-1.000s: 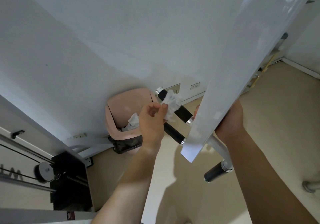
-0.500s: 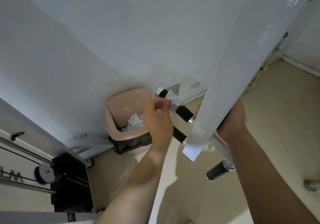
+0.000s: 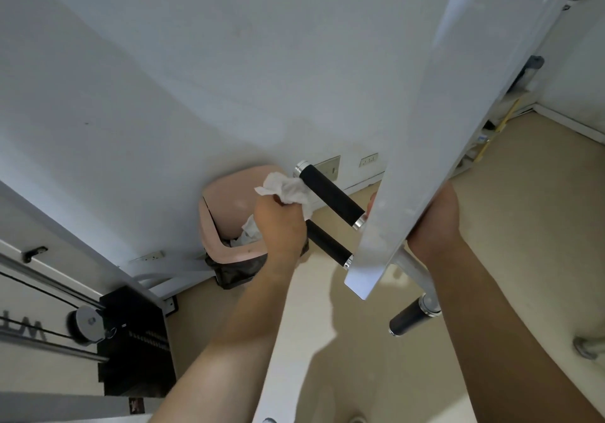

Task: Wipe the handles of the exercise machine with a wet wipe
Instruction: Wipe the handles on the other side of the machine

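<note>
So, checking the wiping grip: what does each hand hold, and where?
Left hand: bunched wet wipe, by its lower part. Right hand: machine bar, hidden behind the white beam.

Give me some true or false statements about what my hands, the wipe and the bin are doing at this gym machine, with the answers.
1. The left hand holds a crumpled white wipe. True.
2. The wipe is pressed to the short handle at the lower right. False: it is near the capped end of the upper black handle.
3. The pink bin by the wall is empty. False: white crumpled paper lies inside it.
4. The right hand is partly hidden behind the white beam. True.
5. Both hands hold wipes. False: only the left one does.
</note>
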`<act>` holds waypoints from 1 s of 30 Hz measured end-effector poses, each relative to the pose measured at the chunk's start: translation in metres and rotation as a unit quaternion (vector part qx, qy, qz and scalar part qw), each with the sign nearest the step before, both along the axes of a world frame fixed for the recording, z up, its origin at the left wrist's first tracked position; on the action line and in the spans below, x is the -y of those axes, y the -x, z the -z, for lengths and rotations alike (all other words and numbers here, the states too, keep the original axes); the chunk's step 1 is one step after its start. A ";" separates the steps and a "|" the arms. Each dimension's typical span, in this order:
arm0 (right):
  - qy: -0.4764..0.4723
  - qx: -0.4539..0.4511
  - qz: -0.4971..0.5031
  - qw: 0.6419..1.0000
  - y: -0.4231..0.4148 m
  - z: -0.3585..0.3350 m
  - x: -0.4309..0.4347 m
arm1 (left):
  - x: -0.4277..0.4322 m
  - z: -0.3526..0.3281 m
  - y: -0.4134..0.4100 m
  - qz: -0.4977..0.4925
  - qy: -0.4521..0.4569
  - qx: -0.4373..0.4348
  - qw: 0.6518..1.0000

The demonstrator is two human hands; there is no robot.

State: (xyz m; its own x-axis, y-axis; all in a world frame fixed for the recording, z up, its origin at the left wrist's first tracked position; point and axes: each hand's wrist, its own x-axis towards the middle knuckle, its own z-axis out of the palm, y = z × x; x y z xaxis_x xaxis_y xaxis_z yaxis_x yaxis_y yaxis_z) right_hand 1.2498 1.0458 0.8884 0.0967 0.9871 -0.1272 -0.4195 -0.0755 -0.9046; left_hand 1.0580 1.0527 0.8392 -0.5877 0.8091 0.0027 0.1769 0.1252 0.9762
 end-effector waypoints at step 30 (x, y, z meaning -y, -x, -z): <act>0.037 0.399 -0.183 0.898 0.235 0.200 0.001 | 0.028 0.143 0.167 0.132 0.162 -0.011 0.978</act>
